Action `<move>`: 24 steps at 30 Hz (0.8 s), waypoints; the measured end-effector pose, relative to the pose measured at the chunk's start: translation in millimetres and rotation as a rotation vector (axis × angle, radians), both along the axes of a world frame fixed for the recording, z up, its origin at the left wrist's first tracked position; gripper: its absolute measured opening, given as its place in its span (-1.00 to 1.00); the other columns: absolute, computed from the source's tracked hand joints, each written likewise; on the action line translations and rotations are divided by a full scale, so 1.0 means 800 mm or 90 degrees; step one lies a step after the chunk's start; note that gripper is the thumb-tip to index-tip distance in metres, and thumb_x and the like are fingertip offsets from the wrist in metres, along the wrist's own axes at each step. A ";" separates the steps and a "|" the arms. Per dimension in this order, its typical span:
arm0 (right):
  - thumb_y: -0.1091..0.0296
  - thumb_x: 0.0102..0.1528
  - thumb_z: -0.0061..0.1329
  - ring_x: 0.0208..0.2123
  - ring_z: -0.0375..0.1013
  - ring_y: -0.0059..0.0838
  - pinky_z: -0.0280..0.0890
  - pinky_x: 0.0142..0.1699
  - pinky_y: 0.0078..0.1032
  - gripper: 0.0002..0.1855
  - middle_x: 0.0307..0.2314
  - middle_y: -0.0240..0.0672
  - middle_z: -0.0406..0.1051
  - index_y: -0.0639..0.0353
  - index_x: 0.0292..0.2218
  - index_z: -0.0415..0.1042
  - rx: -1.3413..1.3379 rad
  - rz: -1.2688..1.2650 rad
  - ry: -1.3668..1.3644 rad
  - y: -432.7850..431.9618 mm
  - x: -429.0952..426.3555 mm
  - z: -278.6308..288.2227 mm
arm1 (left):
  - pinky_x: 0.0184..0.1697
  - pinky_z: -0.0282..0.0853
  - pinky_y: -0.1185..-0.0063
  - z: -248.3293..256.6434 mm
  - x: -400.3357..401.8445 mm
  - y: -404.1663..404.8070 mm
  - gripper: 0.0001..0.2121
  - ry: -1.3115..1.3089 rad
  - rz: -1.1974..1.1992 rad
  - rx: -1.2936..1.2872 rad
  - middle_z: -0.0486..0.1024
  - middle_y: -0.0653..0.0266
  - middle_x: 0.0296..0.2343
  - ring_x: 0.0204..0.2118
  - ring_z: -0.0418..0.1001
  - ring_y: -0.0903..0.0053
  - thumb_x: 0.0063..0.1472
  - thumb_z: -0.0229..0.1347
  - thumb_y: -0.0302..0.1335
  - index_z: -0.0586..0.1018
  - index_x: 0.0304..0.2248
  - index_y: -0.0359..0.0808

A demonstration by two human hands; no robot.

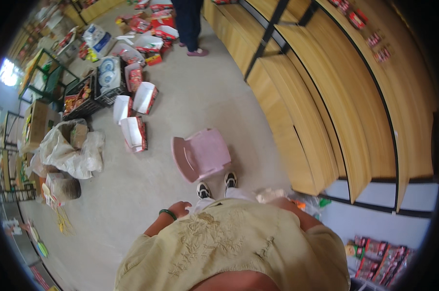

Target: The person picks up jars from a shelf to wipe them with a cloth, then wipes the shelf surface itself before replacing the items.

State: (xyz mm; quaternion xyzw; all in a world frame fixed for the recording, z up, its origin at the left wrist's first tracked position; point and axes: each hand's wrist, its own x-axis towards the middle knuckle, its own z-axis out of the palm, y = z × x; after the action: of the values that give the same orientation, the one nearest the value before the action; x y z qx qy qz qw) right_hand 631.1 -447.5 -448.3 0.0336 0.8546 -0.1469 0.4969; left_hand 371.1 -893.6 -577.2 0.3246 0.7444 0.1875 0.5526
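My left hand [181,209] hangs beside my left hip, with a dark green bangle at the wrist; its fingers look loosely apart and hold nothing visible. My right forearm goes down beside my body, but my right hand is out of view, hidden by the shirt. On the concrete floor just ahead of my feet stands a small pink plastic chair [210,151], its curved backrest towards the left. Neither hand is seen touching it. White-lined red cardboard trays [134,132] lie on the floor beyond it to the left.
Wooden shelving [303,109] with black metal frames runs along the right. Black crates [83,109], plastic sheeting [65,149] and cartons [36,125] crowd the left. A person [191,29] in dark trousers stands ahead, near more red packages. Plastic packaging [312,203] lies at the shelving's near end.
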 end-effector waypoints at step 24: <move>0.14 -0.04 0.08 -0.31 0.56 -0.18 0.43 -0.20 -0.28 -0.62 -0.32 -0.13 0.55 0.03 -0.16 0.57 -0.304 -0.072 -0.057 0.360 -0.143 0.081 | 0.00 0.37 0.27 0.031 -0.042 0.344 -0.65 -0.098 0.050 -0.099 0.55 0.02 -0.15 -0.06 0.48 0.09 0.16 0.06 -0.23 0.58 -0.11 -0.20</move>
State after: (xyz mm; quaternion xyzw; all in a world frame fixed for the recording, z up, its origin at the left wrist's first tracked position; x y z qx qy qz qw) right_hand 516.6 -159.9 -383.4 -0.0303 0.7694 -0.3705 0.5194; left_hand 337.2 -618.2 -552.1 0.2359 0.7243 0.1750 0.6239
